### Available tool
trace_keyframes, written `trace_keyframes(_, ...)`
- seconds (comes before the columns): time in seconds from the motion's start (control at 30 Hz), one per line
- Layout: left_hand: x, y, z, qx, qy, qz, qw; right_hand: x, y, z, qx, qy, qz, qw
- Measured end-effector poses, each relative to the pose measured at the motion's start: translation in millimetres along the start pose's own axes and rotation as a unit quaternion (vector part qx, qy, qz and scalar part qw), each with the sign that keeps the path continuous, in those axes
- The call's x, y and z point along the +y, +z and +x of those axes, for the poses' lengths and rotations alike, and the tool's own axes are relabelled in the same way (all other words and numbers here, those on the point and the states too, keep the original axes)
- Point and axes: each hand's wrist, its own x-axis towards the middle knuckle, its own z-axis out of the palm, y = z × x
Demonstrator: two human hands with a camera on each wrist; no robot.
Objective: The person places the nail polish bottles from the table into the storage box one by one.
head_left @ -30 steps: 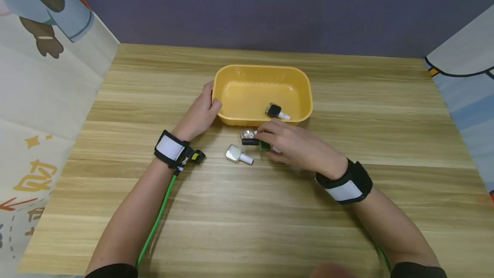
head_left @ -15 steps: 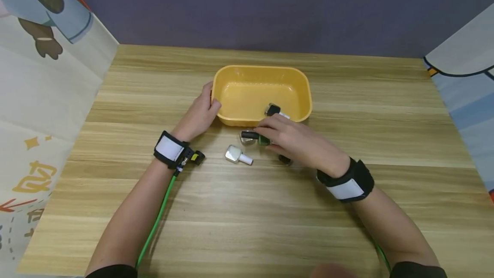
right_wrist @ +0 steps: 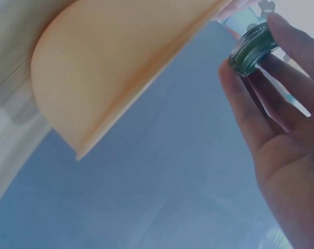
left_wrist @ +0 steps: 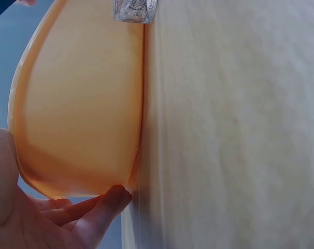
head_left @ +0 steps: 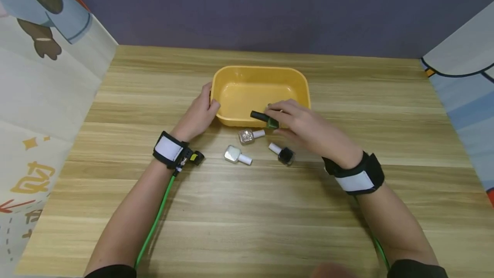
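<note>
My left hand (head_left: pixel 196 115) grips the left end of a yellow plastic basin (head_left: pixel 241 95), thumb by the rim; in the left wrist view its fingers lie against the basin's end wall (left_wrist: pixel 79 104). Over the basin's front rim, my right hand (head_left: pixel 308 127) pinches a green nail polish bottle (head_left: pixel 272 123) with a black cap. The right wrist view shows that green glass bottle (right_wrist: pixel 253 49) between thumb and fingers. Inside the basin, a dark nail polish bottle is mostly hidden behind the right hand.
On the wooden table (head_left: pixel 216 218) before the basin lie a silver glitter nail polish (head_left: pixel 246 137), a white one (head_left: pixel 232 153) and a black one (head_left: pixel 286 156), all with white caps. A dark blue partition (head_left: pixel 270 12) stands behind the table.
My right hand has lifted the green nail polish from beside the glitter bottle up to the basin's front rim, uncovering the black bottle on the table. My left hand stays on the basin.
</note>
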Motion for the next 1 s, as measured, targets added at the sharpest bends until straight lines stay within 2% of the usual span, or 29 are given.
trace_keyframes(0.33, -1.2, 0.1, 1.1, 0.001, 0.0, 0.0, 1.0, 13, -11, -1, 0.019, 0.02, -0.021, 0.999)
trace_keyframes(1.0, -3.8, -2.9, -2.9, 0.004, -0.007, -0.005, 1.0, 33, -5, 4, 0.014, 0.048, -0.021, 0.999)
